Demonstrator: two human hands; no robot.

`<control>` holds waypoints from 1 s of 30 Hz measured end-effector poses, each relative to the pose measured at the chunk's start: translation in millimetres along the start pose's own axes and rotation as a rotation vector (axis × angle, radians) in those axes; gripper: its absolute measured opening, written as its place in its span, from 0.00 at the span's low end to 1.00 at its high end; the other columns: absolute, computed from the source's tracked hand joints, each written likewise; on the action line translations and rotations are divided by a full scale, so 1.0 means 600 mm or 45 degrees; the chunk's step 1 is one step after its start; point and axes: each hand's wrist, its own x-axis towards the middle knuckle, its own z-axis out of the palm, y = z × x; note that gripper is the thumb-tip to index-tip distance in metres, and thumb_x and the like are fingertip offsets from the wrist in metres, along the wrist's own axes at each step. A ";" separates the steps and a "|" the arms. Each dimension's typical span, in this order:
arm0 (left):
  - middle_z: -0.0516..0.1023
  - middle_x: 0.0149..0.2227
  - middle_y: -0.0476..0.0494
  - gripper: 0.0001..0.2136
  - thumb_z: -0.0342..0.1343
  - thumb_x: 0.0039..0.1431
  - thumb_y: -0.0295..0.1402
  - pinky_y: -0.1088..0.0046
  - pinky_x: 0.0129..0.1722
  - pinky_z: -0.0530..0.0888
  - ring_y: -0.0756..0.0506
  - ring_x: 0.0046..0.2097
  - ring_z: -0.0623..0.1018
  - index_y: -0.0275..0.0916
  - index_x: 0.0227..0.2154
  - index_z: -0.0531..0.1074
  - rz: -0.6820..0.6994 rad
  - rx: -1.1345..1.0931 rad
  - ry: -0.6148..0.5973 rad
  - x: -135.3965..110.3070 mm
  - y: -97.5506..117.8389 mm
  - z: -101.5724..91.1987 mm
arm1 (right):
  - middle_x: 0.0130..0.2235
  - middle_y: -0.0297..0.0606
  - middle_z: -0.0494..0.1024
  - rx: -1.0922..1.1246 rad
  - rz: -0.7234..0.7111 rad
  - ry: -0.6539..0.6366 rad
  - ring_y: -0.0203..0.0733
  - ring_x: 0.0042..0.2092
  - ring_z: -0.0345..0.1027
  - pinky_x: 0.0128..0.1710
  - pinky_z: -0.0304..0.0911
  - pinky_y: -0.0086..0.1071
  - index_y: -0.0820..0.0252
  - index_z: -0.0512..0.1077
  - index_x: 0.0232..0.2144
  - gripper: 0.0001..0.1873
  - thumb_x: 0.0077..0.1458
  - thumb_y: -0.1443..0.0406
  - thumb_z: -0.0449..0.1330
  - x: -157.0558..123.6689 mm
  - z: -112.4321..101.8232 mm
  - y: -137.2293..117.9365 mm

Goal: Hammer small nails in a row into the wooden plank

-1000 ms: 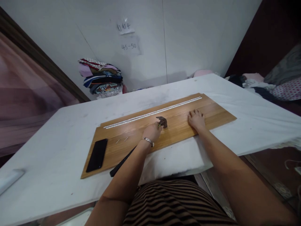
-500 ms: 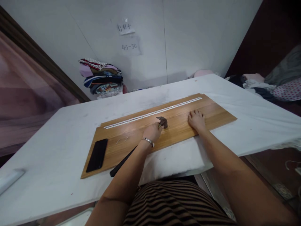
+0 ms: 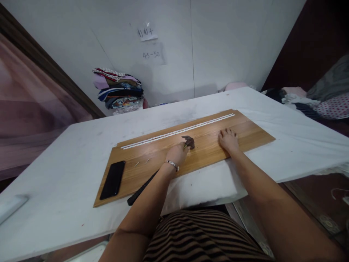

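Note:
My left hand (image 3: pixel 176 153), with a bracelet at its wrist, is closed around a claw hammer (image 3: pixel 190 142) close to its head. The dark handle runs back under my forearm, and its black end (image 3: pixel 134 199) shows past the board's near edge. Beneath the hammer lies a wooden board (image 3: pixel 207 156). My right hand (image 3: pixel 229 140) rests on the right part of that board, palm down with fingers apart, and holds nothing. Two nails (image 3: pixel 141 162) lie on the board left of my left hand. A pair of white measuring strips (image 3: pixel 180 131) stretches along the far side.
A black phone (image 3: pixel 112 180) lies at the board's left end. The board is on a table with a white cover (image 3: pixel 68 174). Folded clothes (image 3: pixel 120 89) are stacked by the wall at the back left. A white object (image 3: pixel 12 207) sits at the table's left edge.

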 end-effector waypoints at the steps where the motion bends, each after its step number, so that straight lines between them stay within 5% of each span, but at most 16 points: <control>1: 0.82 0.46 0.35 0.17 0.46 0.69 0.41 0.67 0.43 0.73 0.38 0.48 0.81 0.38 0.48 0.74 -0.007 -0.009 0.002 0.000 0.000 -0.002 | 0.59 0.55 0.72 0.000 0.002 0.001 0.57 0.61 0.59 0.59 0.52 0.52 0.61 0.74 0.52 0.23 0.68 0.61 0.42 0.000 0.000 0.000; 30: 0.82 0.48 0.33 0.17 0.45 0.68 0.42 0.66 0.44 0.72 0.37 0.49 0.80 0.37 0.47 0.74 0.004 -0.038 -0.017 0.004 -0.001 -0.001 | 0.59 0.55 0.72 -0.004 0.003 -0.002 0.56 0.60 0.60 0.58 0.52 0.50 0.63 0.73 0.52 0.24 0.68 0.61 0.42 0.001 0.003 0.003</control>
